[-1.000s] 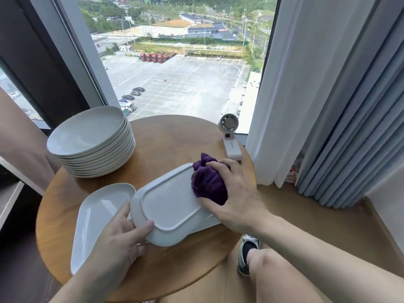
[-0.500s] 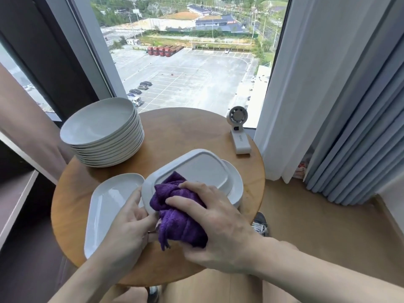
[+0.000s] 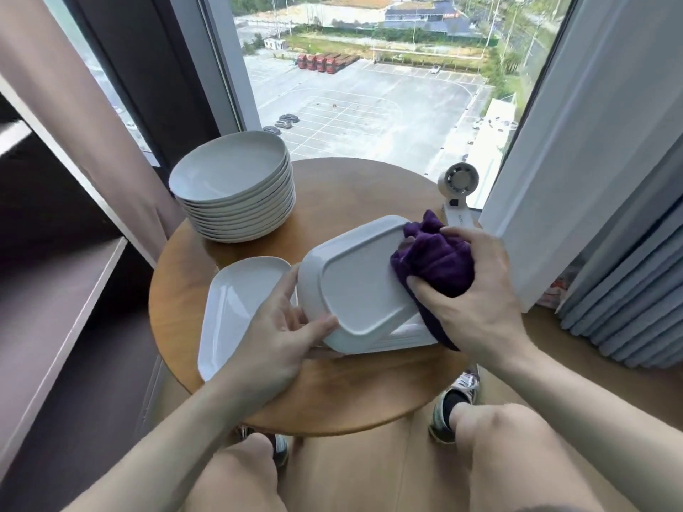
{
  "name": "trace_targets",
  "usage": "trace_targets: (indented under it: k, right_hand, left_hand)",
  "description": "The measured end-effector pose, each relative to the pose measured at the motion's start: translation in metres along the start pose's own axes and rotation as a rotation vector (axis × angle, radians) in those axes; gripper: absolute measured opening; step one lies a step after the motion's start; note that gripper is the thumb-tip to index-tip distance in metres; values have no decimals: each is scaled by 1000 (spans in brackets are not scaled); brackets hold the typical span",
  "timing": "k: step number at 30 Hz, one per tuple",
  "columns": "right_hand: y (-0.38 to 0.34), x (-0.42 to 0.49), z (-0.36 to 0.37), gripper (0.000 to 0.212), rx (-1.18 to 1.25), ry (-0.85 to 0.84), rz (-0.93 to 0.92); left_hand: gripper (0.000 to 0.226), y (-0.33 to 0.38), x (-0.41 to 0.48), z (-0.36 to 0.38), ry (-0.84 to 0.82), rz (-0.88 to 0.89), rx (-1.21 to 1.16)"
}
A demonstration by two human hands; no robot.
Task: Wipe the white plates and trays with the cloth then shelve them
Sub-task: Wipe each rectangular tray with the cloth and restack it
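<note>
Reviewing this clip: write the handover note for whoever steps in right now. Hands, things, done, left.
Left hand holds the upturned tray by its near left edge.
Right hand grips the cloth, pressed on that tray's far right underside.
Other tray lies face up on the table, to the left; plate stack stands far left.
Done: every dish in view sits on the table, none on the shelf; which ones are wiped cannot be told.
Left: finish this underside, wipe the rest, shelve all.

The cloth (image 3: 438, 266) is deep purple. The tray (image 3: 354, 290) beneath it, the second tray (image 3: 236, 308) and the stacked plates (image 3: 233, 179) are plain white. The table (image 3: 351, 393) is honey-brown wood; the curtain (image 3: 628, 290) pale blue-grey.
</note>
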State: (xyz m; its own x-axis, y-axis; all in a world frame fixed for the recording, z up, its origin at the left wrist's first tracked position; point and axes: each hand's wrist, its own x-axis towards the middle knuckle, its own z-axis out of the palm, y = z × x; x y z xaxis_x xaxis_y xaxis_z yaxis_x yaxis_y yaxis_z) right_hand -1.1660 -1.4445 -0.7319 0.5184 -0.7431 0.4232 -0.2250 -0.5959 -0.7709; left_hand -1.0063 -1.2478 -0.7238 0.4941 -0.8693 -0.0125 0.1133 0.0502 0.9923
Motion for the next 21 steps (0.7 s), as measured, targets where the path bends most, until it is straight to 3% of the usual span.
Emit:
trace_targets:
  k: [3, 8, 10, 13, 17, 21]
  right_hand:
    - [-15, -5, 1, 66, 16, 20, -125]
    - [-43, -25, 11, 48, 3, -176, -720]
    - [-46, -26, 12, 42, -11, -211, -810]
    - [-42, -18, 11, 48, -8, -159, -683]
    - [-20, 2, 5, 60, 6, -104, -302]
    - [2, 16, -3, 54, -46, -44, 25]
  left_hand:
    - [59, -3, -3, 14, -2, 111, 85]
    - [56, -6, -11, 21, 41, 230, 207]
    - [57, -5, -14, 21, 68, 254, 248]
    - [57, -2, -11, 21, 11, 248, 228]
    - [56, 0, -9, 16, 6, 202, 241]
    - [54, -1, -8, 12, -9, 152, 162]
